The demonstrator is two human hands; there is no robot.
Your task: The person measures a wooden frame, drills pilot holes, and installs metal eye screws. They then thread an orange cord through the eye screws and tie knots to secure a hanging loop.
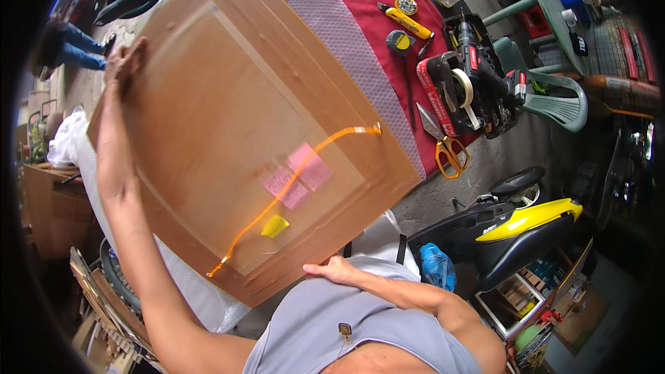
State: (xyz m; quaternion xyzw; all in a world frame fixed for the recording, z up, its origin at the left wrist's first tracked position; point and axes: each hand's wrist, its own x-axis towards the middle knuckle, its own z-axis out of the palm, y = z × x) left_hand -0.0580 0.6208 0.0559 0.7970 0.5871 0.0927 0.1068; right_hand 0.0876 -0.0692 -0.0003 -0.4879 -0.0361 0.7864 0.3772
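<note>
Right hand (332, 269) clasps the near edge of the board (235, 118); left hand (126, 62) grips its far edge. Board is lifted, tilted over bubble wrap (201, 298). Orange tape (291, 187) applied; wrapping apparently outstanding.

Person wears a sleeveless light grey top (325, 325). Both arms bare to the shoulder. A thin chain with a small square pendant (344, 330) hangs at the chest.

Two pink labels (299, 174) and a yellow label (275, 226) sit on the brown package (228, 97).
</note>
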